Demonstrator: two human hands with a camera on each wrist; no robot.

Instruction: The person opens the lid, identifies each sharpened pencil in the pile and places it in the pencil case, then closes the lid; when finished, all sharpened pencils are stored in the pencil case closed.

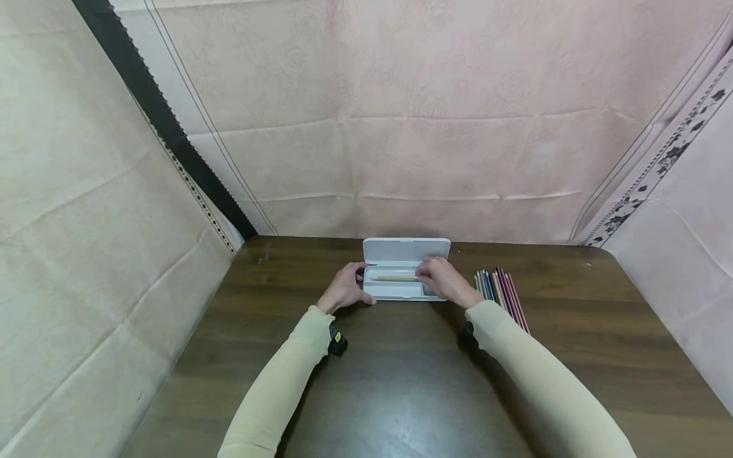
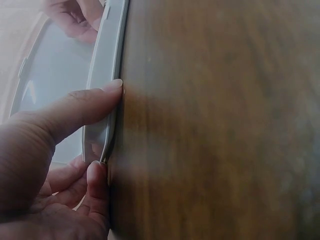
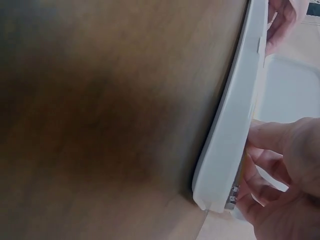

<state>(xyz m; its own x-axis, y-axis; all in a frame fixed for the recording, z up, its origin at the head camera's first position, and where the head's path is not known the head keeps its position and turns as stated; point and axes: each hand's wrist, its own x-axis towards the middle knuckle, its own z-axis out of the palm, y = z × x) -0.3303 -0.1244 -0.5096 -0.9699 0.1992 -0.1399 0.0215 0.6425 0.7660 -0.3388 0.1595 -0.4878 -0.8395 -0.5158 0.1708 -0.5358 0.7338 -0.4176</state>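
A pale pencil case (image 1: pixel 395 296) is set near the far edge of the brown wooden table (image 1: pixel 401 388), approx. ctr, w/ its lid (image 1: pixel 407 252) raised at the back & its inside exposed. Its L end is gripped by the L hand (image 1: pixel 346 286): thumb laid on the front edge, other fingers bent round the end, so the case is held btwn them. A yellow pencil (image 1: pixel 395 278) is stretched lengthwise over the rear compartment; whether the tray is touched by it can't be told. The pencil's R end is pinched by the R hand (image 1: pixel 442 278), w/ thumb & fingers curled over the R part of the case; exact pos. of the hindmost fingertips can't be told, being partly hidden. In the R wrist view a small dark-&-silver patch (image 3: pixel 232 197) is seen just beside the case's rim, too blurred to ID. A bunch of coloured pencils (image 1: pixel 502 291) (blues, tan, maroon etc.) is laid side by side on the table, R of the case, partly covered by the R sleeve (image 1: pixel 544 375). The L forearm is likewise covered by a pale sleeve (image 1: pixel 280 388). Behind the table, pale patterned cloth (image 1: pixel 458 146) is hung.
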